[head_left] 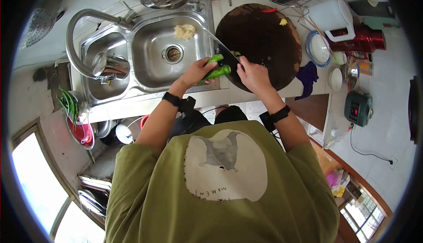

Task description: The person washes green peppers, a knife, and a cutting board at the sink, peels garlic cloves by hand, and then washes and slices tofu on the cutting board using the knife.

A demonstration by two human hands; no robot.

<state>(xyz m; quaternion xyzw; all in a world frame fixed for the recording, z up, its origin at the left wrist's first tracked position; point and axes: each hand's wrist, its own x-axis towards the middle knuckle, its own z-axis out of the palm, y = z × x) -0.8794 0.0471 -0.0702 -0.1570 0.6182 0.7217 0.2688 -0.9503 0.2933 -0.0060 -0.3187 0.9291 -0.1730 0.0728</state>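
My left hand (197,72) is closed around green peppers (219,72), at least two, held at the left edge of the round dark chopping board (260,31). Their stubby ends point right, toward the board. In my right hand (254,74) is the handle of a knife (225,48), its blade slanting up and left over the gap between board and sink. Small green bits lie on the board near the blade. Whether the knife touches a pepper, I cannot tell.
To the left is a double steel sink (145,67) with a curved faucet (72,36) and a pale scrubber (185,31). A purple cloth (307,80), a blue-rimmed bowl (318,49) and a white jug (330,18) stand right of the board. Long green peppers (68,104) hang at far left.
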